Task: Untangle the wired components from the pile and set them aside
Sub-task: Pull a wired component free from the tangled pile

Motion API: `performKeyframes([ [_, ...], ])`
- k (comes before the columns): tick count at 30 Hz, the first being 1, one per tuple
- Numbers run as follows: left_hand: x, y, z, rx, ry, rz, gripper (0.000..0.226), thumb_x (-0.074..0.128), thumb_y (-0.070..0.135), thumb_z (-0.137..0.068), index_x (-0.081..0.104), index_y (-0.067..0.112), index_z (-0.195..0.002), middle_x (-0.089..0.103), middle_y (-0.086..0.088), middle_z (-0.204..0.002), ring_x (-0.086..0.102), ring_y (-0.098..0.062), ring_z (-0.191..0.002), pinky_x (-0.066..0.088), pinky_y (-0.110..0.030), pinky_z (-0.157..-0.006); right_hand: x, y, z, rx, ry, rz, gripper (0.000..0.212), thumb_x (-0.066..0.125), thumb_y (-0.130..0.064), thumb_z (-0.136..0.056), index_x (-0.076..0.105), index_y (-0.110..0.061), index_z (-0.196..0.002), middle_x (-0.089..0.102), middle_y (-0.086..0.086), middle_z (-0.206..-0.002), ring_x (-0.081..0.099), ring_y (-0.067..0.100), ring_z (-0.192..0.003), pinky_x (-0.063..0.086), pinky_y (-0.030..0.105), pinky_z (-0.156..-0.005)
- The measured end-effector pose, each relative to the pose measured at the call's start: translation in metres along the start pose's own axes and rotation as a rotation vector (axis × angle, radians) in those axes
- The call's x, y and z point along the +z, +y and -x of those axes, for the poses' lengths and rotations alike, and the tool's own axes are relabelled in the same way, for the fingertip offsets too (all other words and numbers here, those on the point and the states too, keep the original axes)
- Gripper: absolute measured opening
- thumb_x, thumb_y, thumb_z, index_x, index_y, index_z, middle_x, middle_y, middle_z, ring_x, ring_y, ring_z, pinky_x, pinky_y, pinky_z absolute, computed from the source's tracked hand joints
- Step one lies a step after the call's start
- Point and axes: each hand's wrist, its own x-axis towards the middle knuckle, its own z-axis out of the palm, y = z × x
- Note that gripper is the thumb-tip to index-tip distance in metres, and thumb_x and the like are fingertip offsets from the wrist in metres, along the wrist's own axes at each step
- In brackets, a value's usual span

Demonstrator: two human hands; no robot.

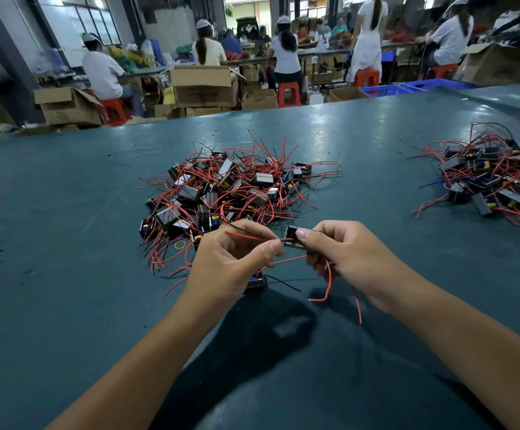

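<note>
- Component in play: a small black box-shaped wired component (294,238) sits up off the table between your two hands, just in front of the pile.
- Your right hand (342,251) pinches that black box between thumb and curled fingers; a thin red wire (326,285) hangs down from under this hand and bends above the table.
- Your left hand (237,259) pinches another red wire (249,236) right beside the box, thumb against forefinger, the other fingers curled in.
- A second black component with a blue part (257,281) lies on the table under your left hand, partly hidden.
- The tangled pile of black box components and red wires (224,190) lies just beyond your hands, at the table's middle.
- A yellow rubber band (180,243) lies at the pile's near left edge.
- A separate heap of the same wired parts (494,178) lies well apart on your right.
- Everything rests on the dark teal table surface (66,243).
</note>
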Motion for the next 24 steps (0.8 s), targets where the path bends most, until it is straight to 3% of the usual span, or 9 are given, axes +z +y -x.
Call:
performKeyframes([
  [8, 0.0043, -0.0006, 0.0013, -0.138, 0.042, 0.041, 0.008, 0.07, 0.018, -0.077, 0.074, 0.025, -0.077, 0.075, -0.007, -0.078, 0.067, -0.016, -0.066, 0.051, -0.024, -0.057, 0.0004, 0.0055, -0.0006, -0.073, 0.105, 0.092, 0.034, 0.07, -0.042, -0.088, 0.062, -0.012, -0.075, 0.065, 0.001, -0.059, 0.057, 0.015, -0.053, 0.043, 0.025, -0.045],
  [12, 0.0046, 0.0004, 0.0019, -0.169, 0.039, 0.084, 0.011, 0.069, 0.016, -0.077, 0.074, 0.026, -0.077, 0.075, -0.005, -0.08, 0.064, -0.015, -0.067, 0.049, -0.023, -0.055, 0.0012, 0.0051, -0.0021, 0.004, 0.07, -0.03, 0.035, 0.068, -0.041, -0.089, 0.059, -0.014, -0.069, 0.063, 0.002, -0.06, 0.054, 0.013, -0.05, 0.041, 0.025, -0.044],
  [17, 0.0069, 0.0035, 0.0007, -0.217, 0.044, 0.273, 0.019, 0.062, 0.011, -0.081, 0.074, 0.023, -0.075, 0.074, -0.009, -0.084, 0.062, -0.016, -0.067, 0.045, -0.024, -0.051, 0.0034, 0.0037, -0.0028, 0.118, 0.004, -0.221, 0.03, 0.067, -0.04, -0.09, 0.059, -0.012, -0.081, 0.061, 0.003, -0.061, 0.052, 0.012, -0.047, 0.04, 0.024, -0.043],
  [24, 0.0076, 0.0032, -0.0008, -0.181, 0.176, 0.242, 0.038, 0.049, 0.0, -0.094, 0.074, 0.022, -0.076, 0.071, -0.009, -0.078, 0.059, -0.016, -0.059, 0.041, -0.024, -0.047, 0.0048, 0.0048, -0.0033, 0.11, 0.003, -0.263, 0.03, 0.066, -0.04, -0.091, 0.057, -0.014, -0.077, 0.06, 0.002, -0.062, 0.052, 0.012, -0.047, 0.039, 0.024, -0.044],
])
